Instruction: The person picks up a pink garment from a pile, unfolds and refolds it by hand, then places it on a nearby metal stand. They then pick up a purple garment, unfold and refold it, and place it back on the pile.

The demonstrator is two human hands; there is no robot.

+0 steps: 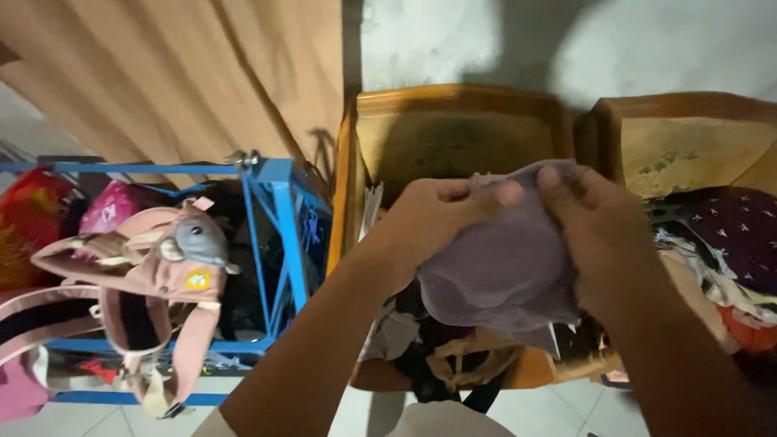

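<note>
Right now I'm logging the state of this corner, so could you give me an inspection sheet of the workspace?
Surface: pale tiled floor, bare where seen.
Job's things: mauve cloth, bunched, held over an open wooden drawer.
Clutter: mixed clothes heaped in that drawer; second drawer with dark star-print fabric.
Grips: left hand and right hand both closed on the cloth.
Cables: nothing seen.
Surroundings: blue metal rack with a pink backpack; tan curtain; grey wall.
</note>
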